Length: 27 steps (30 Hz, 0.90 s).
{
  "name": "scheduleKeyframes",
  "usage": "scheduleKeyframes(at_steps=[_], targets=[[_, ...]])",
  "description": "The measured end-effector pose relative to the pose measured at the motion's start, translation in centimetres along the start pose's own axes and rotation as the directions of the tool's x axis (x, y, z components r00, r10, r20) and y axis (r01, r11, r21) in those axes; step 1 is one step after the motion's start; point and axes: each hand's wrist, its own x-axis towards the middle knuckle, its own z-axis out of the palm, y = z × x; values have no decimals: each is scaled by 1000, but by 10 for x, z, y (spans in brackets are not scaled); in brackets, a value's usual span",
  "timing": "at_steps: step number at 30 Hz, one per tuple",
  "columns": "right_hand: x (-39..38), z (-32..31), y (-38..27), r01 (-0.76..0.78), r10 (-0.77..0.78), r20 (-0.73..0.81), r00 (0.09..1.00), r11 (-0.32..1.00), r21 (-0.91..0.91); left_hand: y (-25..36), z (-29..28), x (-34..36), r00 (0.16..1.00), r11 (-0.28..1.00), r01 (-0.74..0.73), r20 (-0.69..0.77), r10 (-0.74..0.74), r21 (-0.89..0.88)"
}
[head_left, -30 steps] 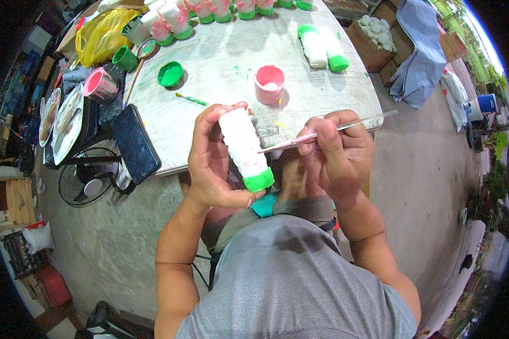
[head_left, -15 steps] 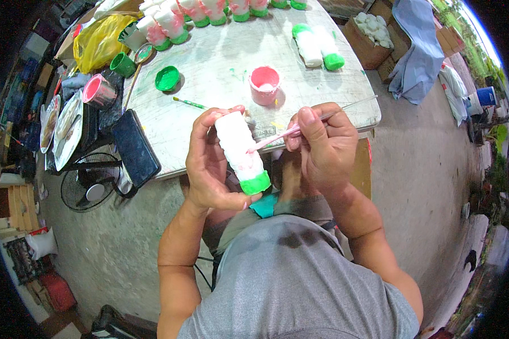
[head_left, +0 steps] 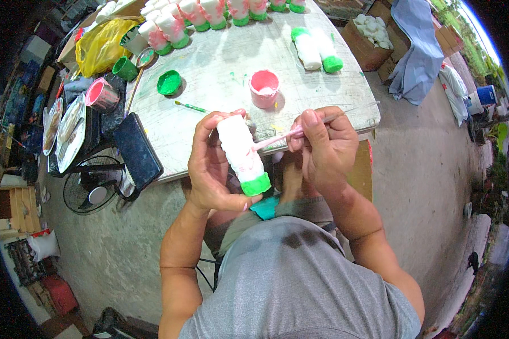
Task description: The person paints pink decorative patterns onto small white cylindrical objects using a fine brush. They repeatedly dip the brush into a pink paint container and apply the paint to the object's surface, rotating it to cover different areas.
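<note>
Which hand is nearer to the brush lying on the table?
The left. The left hand, holding the white-and-green piece, is just below the lying brush in the picture; the right hand, holding another brush, is farther off to the right.

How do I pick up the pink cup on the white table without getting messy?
Probably around the outer wall of the pink cup, below the rim, coming from its right. It stands upright with its top open, so pinching the rim might mean touching paint. The green paint dish and loose brush lie to its left.
</note>
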Motion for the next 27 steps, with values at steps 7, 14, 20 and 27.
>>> scheduleKeyframes(at_steps=[7,14,20,27], targets=[[-4,-1,-2,-21,21,-1,1000,994,-111,-2,1,-3,1000,1000,1,-21,-1,-21],[-6,-1,-5,-13,16,20,1000,990,-140,0,2,-1,1000,1000,-10,-11,10,-22],[-12,-3,-15,195,-168,121,978,942,-274,-2,1,0,999,998,-40,21,39,51],[-7,-9,-13,494,-348,369,862,738,-459,1,1,-1,999,994,-35,24,32,106]])
